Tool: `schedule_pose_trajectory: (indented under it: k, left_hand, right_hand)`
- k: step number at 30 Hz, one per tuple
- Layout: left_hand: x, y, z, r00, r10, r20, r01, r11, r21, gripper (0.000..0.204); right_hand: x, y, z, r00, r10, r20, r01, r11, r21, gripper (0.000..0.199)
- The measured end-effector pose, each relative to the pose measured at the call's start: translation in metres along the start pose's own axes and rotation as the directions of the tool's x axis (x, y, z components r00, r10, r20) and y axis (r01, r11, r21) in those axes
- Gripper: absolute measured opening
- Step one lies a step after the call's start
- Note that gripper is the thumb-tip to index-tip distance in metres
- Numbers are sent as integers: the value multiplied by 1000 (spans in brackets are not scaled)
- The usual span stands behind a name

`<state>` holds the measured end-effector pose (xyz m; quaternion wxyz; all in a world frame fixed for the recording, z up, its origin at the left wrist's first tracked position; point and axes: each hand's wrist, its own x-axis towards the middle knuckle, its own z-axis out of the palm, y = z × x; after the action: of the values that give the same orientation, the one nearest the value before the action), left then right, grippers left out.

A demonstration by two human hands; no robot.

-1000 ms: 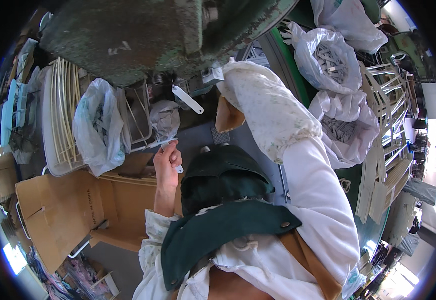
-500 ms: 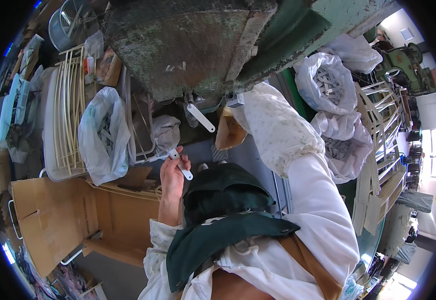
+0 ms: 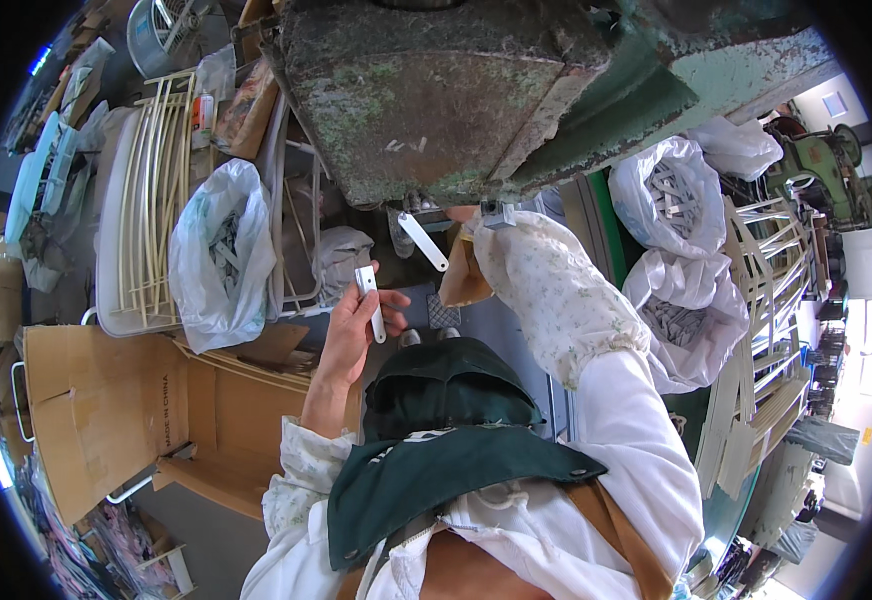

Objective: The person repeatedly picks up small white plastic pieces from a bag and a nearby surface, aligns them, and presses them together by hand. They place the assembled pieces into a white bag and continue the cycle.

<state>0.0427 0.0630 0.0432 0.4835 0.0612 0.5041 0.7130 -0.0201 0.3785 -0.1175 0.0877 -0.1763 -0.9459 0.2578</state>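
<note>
My left hand (image 3: 349, 335) is closed around a flat, pale metal strip (image 3: 368, 292) with rounded ends and small holes, held nearly upright in front of my dark green apron. A similar strip (image 3: 423, 242) slants down under the machine (image 3: 426, 110), up and to the right of that hand, and does not touch it. My right arm, in a flowered sleeve cover (image 3: 556, 290), reaches up to the underside of the machine. Only a sliver of my right hand (image 3: 463, 213) shows beside a small metal block (image 3: 499, 215); its fingers are hidden.
At the left stand a plastic bag of metal pieces (image 3: 221, 260), a rack of pale rods (image 3: 156, 200) and an opened cardboard box (image 3: 106, 420). Two more bags (image 3: 671, 200) of metal pieces lie at the right, near stacked pale strips (image 3: 756, 350). A brown flap (image 3: 466, 275) hangs below the machine.
The strip in my left hand has turned more upright, and that hand's fingers have spread a little. The whole view has shifted slightly. My right arm remains at the machine.
</note>
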Motion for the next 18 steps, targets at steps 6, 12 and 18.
schedule_pose_trajectory:
  k: [6,12,18]
  left_hand:
    - [12,-5,-11,998,55,-26,-53,997,52,29]
    - [24,-1,-19,994,108,-11,-103,972,212,27]
    - [29,0,-21,988,156,-8,-150,959,241,22]
  right_hand:
    - [-41,-3,-36,986,167,-26,-132,854,504,12]
    - [-106,-87,-125,948,161,276,-316,359,878,13]
    - [-107,-133,-149,942,134,307,-310,700,643,19]
